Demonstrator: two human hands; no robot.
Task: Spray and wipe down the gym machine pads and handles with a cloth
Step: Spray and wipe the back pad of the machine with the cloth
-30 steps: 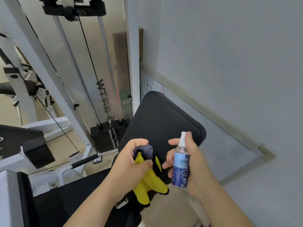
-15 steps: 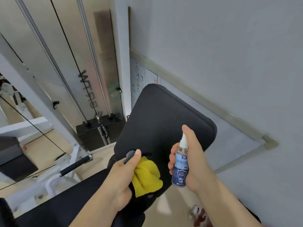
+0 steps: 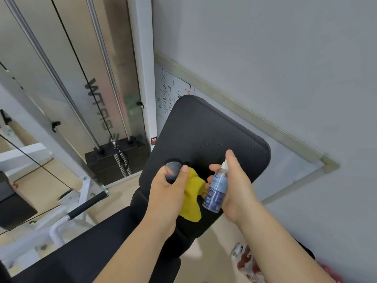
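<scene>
While my left hand (image 3: 167, 193) keeps its grip pinched on one cloth (image 3: 190, 198), soft, yellow with a grey bunched corner, my right hand (image 3: 234, 186) grips one small clear plastic spray bottle (image 3: 216, 190), forefinger on its white nozzle. Both press near the lower edge of one black pad (image 3: 206, 135), ribbed, rounded at the corners; a few droplets bead just beyond the bottle. Left of the cloth grip stand two chrome rods (image 3: 106, 64).

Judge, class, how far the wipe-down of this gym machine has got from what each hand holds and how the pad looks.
Done: a few droplets sit on the back pad. In hand: the right hand holds the spray bottle, forefinger on its nozzle; the left hand grips the yellow cloth. Left: wiping that pad, the seat pad and the handle.
</scene>
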